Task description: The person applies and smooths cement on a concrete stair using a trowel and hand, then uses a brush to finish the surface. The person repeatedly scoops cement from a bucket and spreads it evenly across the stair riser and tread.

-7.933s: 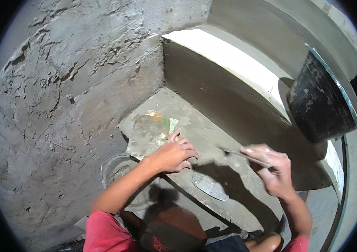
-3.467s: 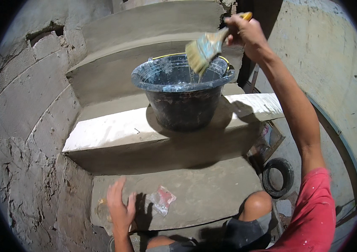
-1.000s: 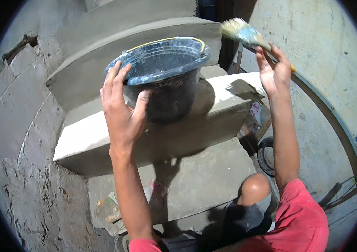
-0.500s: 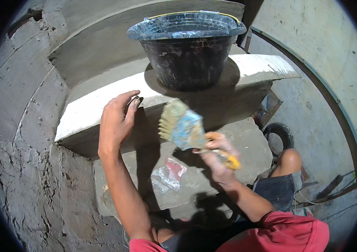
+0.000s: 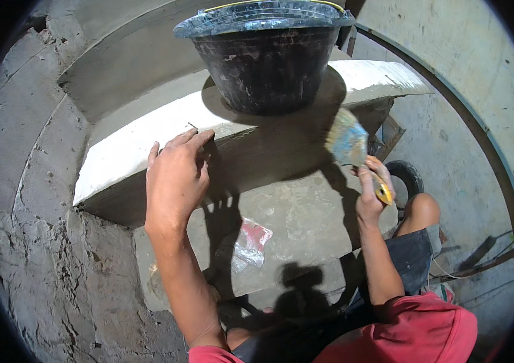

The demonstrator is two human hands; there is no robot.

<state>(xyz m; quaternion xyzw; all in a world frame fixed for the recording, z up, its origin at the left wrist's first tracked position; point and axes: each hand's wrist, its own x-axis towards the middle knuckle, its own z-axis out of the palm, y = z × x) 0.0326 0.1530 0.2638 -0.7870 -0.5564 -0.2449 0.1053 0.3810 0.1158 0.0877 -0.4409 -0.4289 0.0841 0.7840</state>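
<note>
My right hand [image 5: 372, 192] is closed round the yellow handle of a wide paintbrush [image 5: 349, 142], bristles up, its ferrule smeared with blue. The brush is in front of the step's dark riser, right of the bucket. My left hand [image 5: 178, 175] is at the front edge of a concrete step [image 5: 127, 145], back up, its fingers apart; the thumb side is partly hidden. Just beyond its fingertips, a small thin dark bit [image 5: 192, 126] lies on the sunlit step. A black bucket [image 5: 266, 72] with a paint-stained rim and yellow handle stands on that step.
A crumpled clear and red plastic wrapper [image 5: 252, 242] lies on the lower step [image 5: 302, 209]. Rough cement wall [image 5: 45, 266] rises on the left. A pale panel [image 5: 460, 139] with a dark curved frame stands right, near a black ring-shaped object [image 5: 411, 175].
My right hand has swung the paintbrush to the right, away from my left hand. My left hand has turned back-up and spread its fingers; the small dark bit now lies beyond them.
</note>
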